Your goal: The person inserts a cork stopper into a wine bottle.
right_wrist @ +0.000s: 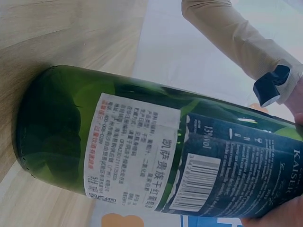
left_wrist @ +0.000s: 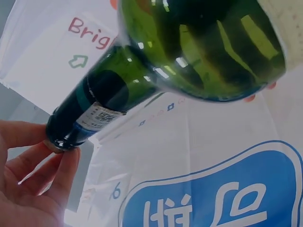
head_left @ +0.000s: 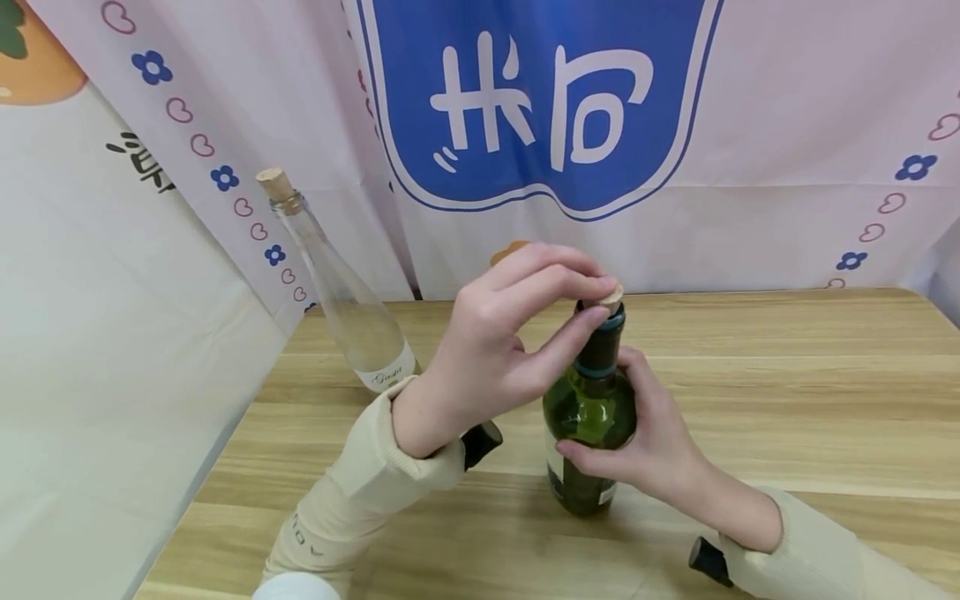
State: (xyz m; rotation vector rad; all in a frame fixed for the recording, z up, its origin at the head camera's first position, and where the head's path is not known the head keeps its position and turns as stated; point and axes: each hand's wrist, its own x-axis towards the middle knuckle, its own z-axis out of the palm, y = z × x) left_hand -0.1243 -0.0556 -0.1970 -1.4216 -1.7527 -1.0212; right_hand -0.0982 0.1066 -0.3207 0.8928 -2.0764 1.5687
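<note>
A green wine bottle [head_left: 588, 408] stands upright on the wooden table, a dark sleeve round its neck. Its mouth holds a cork [head_left: 615, 298], which my left hand [head_left: 517, 325] pinches between thumb and fingertips from above. Lower down, my right hand [head_left: 663, 429] grips the bottle around its shoulder, thumb on the near side. In the left wrist view the left fingers [left_wrist: 66, 175] close about the cork end of the neck. The right wrist view shows the bottle's white paper label [right_wrist: 132, 151] and dark back label [right_wrist: 236, 165]. How deep the cork sits cannot be told.
Left of the hands stands a clear glass bottle [head_left: 337, 292] with a cork [head_left: 276, 183] in its mouth. A printed curtain [head_left: 765, 183] hangs behind the wooden table [head_left: 787, 400]. Dark wrist cameras [head_left: 708, 560] stick out from both sleeves.
</note>
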